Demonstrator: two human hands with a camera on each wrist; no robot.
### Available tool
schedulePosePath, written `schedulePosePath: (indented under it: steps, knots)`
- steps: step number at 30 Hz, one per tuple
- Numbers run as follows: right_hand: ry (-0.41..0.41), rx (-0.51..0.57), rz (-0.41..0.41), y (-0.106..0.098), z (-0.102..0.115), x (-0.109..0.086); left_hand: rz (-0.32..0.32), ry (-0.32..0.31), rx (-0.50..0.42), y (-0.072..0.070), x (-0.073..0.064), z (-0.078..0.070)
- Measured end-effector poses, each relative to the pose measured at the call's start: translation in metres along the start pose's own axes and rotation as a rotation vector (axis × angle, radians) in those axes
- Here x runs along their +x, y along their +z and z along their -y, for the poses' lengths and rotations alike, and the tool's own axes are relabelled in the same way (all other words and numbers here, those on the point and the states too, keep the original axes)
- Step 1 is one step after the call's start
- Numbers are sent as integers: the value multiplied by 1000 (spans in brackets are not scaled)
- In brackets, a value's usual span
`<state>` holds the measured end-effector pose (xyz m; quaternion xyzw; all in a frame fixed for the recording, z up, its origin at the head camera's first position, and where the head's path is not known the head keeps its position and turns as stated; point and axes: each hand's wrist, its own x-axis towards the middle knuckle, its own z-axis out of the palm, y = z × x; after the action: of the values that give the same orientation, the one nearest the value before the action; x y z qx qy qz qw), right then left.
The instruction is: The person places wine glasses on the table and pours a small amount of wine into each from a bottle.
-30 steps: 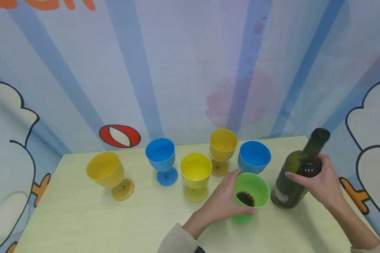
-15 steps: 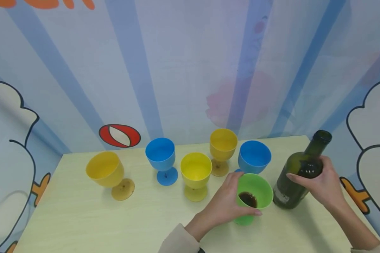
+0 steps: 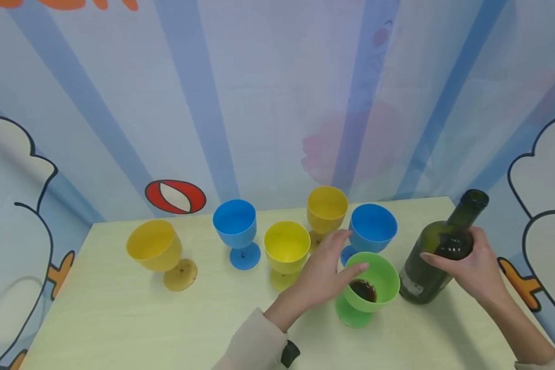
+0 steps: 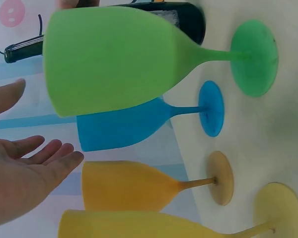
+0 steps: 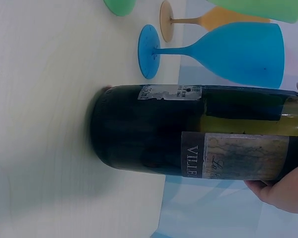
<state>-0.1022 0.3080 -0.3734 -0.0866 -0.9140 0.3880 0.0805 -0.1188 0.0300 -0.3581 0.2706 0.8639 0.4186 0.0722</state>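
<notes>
A green goblet (image 3: 372, 280) with dark liquid in its bowl stands on the table at the front right. My left hand (image 3: 321, 270) is just left of it, fingers spread and apart from the bowl; the left wrist view shows a gap between that hand (image 4: 25, 168) and the green goblet (image 4: 114, 59). My right hand (image 3: 472, 267) grips a dark green wine bottle (image 3: 427, 262) around its upper body. The bottle (image 5: 149, 134) stands on the table, labelled and part full, right of the green goblet.
Behind the green goblet stands a blue goblet (image 3: 373, 226), with an orange-yellow goblet (image 3: 327, 208) beside it. A bright yellow goblet (image 3: 287, 249), another blue goblet (image 3: 234, 223) and an orange-yellow goblet (image 3: 154, 246) stand further left. A printed cloth backdrop (image 3: 268, 103) rises behind the table (image 3: 120, 329).
My left hand has let go of the green goblet and drawn back to the left. Before that, the goblet shifted slightly right. The right hand still holds the bottle.
</notes>
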Motion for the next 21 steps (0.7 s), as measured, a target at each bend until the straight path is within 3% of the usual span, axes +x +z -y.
schedulePosePath:
  steps: [4,9,21]
  knots:
    - [2,1,8,-1,0,-1,-15,9,32,-4,9,-4]
    - [-2,-4,10,-2,1,0,-25,-44,15,-6,19,-6]
    - [1,-21,15,-2,0,-2,-36,-108,38,-4,44,-9]
